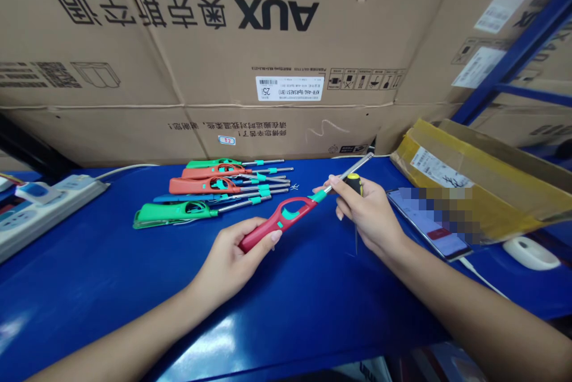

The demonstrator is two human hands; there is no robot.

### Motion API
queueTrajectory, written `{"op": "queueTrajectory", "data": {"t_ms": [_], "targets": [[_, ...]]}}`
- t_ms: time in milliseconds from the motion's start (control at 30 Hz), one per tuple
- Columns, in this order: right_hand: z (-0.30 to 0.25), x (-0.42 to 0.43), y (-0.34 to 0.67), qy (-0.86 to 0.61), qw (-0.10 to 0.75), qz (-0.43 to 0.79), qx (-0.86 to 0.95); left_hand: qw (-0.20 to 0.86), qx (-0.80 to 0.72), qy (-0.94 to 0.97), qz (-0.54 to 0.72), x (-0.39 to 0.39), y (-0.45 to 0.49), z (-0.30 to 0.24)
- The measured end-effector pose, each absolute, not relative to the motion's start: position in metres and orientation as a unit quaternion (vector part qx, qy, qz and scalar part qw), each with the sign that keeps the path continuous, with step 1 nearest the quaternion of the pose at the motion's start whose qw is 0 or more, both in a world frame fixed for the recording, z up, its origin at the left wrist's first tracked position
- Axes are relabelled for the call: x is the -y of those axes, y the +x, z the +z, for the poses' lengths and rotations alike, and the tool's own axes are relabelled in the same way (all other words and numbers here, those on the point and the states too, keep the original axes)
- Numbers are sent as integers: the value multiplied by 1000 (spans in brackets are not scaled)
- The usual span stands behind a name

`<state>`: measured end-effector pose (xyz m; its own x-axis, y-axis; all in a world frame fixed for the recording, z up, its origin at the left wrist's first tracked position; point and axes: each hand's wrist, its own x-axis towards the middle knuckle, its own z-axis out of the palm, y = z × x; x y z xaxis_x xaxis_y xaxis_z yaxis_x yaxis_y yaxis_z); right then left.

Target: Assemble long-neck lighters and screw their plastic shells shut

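My left hand (232, 260) is closed around the handle end of a red long-neck lighter (286, 220) with a green trigger, held just above the blue table (111, 286). Its metal tube (353, 170) points up and to the right. My right hand (369, 212) pinches the lighter at its green collar and also holds a screwdriver (355, 182) with a yellow and black handle; its thin shaft hangs down below the hand. A pile of several more lighters (214, 191), green, red and blue, lies on the table to the left.
Large cardboard boxes (223, 54) wall off the back. A white power strip (40, 206) lies at the left. At the right sit a phone (429, 224), a yellow-taped carton (482, 185) and a white mouse (531, 252). A blue shelf post (513, 54) rises at right.
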<state>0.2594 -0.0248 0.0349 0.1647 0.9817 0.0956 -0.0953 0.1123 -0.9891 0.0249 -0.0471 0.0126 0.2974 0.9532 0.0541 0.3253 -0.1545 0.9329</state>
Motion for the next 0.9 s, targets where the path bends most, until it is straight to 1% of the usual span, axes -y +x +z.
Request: {"op": "queueTrajectory", "data": {"t_ms": [133, 333, 600, 900], "targets": [[34, 24, 260, -476, 588, 480, 444, 421, -471, 689, 355, 46, 25, 11], [37, 24, 261, -445, 586, 498, 459, 441, -472, 669, 368, 44, 26, 13], [36, 28, 258, -441, 533, 558, 458, 435, -459, 668, 392, 47, 28, 9], [30, 39, 244, -438, 551, 559, 438, 442, -483, 642, 398, 54, 31, 12]]}}
